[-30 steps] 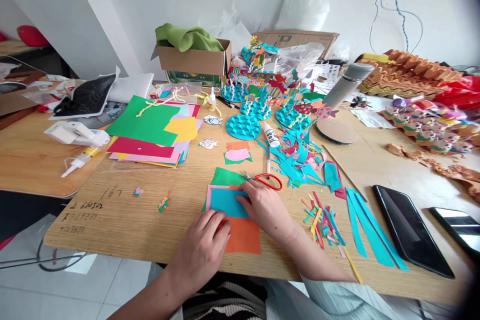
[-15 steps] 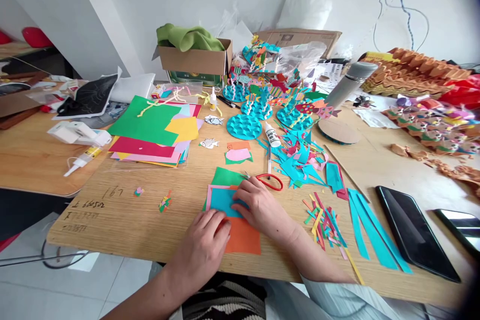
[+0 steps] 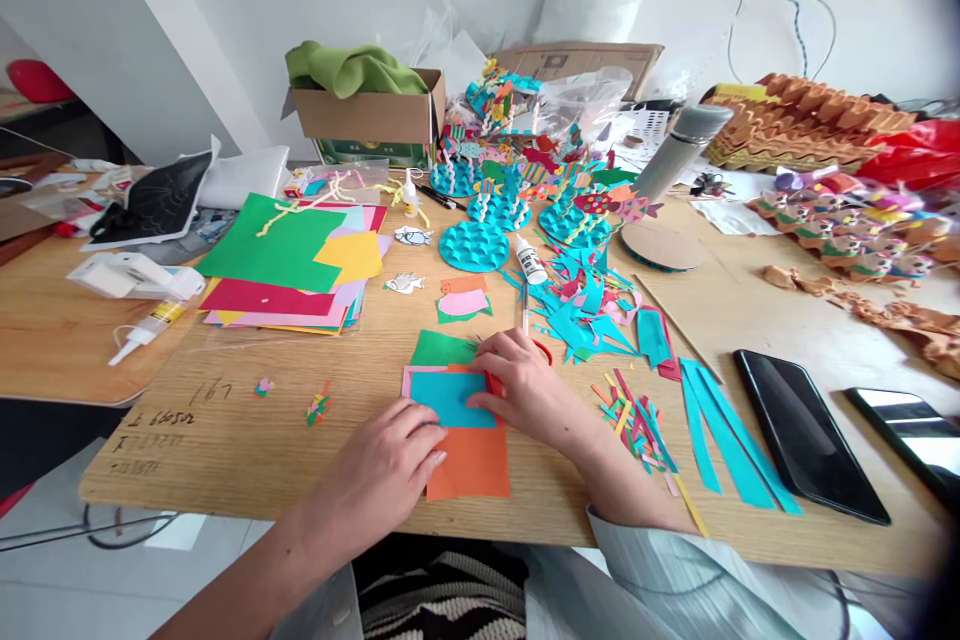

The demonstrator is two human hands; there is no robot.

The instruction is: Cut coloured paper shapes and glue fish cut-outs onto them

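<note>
A small pile of paper sheets lies at the near edge of the wooden board [image 3: 225, 440]: a teal sheet [image 3: 446, 398] on top, over pink, green [image 3: 439, 348] and orange [image 3: 472, 465] sheets. My left hand [image 3: 386, 465] rests palm down on the pile's near left corner, fingers flat on the orange and teal sheets. My right hand [image 3: 517, 388] lies on the teal sheet's right edge, fingers curled and pressing it. Red-handled scissors [image 3: 541, 350] lie just behind my right hand, mostly hidden by it.
A stack of coloured paper [image 3: 292, 265] sits at the left, teal discs [image 3: 474, 246] and paper fish farther back, a glue bottle [image 3: 530, 260], teal scraps [image 3: 592, 315] and strips [image 3: 720, 435] at the right. Two dark tablets [image 3: 806, 435] lie at the right edge. A cardboard box [image 3: 367, 115] stands behind.
My right hand has slid a little left along the teal sheet and now covers most of the scissors. My left hand has shifted slightly. The view has shifted slightly.
</note>
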